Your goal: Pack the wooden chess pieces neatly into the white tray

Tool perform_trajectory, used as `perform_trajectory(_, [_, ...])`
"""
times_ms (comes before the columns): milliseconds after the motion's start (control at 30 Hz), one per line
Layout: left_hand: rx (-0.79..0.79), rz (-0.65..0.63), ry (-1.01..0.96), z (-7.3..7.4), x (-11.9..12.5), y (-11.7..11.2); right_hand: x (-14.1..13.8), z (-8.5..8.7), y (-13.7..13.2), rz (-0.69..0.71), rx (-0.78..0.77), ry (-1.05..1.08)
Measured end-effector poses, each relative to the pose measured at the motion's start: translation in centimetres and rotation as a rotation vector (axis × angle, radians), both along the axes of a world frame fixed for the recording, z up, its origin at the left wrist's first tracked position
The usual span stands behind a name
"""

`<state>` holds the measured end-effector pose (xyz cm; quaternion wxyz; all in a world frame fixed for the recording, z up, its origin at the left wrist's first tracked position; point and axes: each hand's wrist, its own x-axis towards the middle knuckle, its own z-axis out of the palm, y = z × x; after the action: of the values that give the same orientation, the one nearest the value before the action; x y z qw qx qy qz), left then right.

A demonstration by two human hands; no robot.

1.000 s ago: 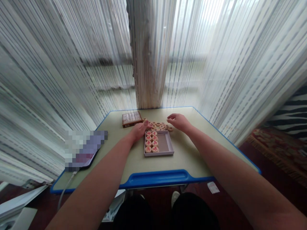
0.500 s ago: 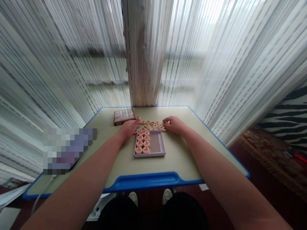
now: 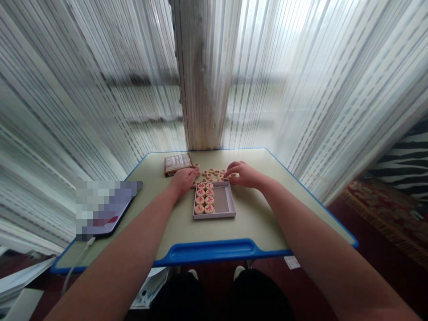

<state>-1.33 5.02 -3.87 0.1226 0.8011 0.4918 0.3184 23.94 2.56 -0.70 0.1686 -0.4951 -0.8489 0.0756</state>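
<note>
loose discs (image 3: 209,175) appear under handling by left hand (image 3: 184,179) and right hand (image 3: 245,174), fingers' grip indeterminable; next move likely calls for careful pinching.

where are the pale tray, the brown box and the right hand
Pale tray (image 3: 221,200), head view: its bare floor
Brown box (image 3: 177,161), head view: its top face
Right hand (image 3: 246,174), head view: its back

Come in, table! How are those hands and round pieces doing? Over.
Left hand and right hand flank the loose pieces, grip unclear. Tray holds eight red-marked pieces, two columns. Brown box just beyond left hand.
</note>
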Motion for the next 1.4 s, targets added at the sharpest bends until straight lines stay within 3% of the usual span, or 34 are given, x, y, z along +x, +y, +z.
perform_trajectory(100, [0.05,-0.014,0.027,0.3,0.1,-0.1,-0.4,0.2,-0.3,0.034,-0.039,-0.051])
perform_trajectory(233, [0.114,-0.004,0.033,0.9,0.2,-0.4,-0.9,-0.1,0.0,0.002,0.027,-0.022])
perform_trajectory(533, [-0.041,-0.153,-0.037,1.6,0.9,-1.2,-2.1,-1.3,1.4,0.055,0.08,-0.13])
perform_trajectory(933, [-0.103,-0.223,-0.06,1.2,1.0,-1.0,-3.9,-1.8,1.0,-0.166,0.099,-0.106])
perform_trajectory(1100, [-0.054,-0.113,-0.019,1.3,0.8,-1.0,-4.2,-1.3,0.5,-0.215,0.08,-0.147])
perform_trajectory(1300, [-0.013,0.221,-0.006,1.7,-0.3,-0.5,-4.1,-1.4,0.4,-0.126,0.014,-0.174])
perform_trajectory(1400, [-0.005,0.324,0.013,1.8,-0.7,-0.3,-4.2,-1.3,0.2,-0.149,0.006,-0.186])
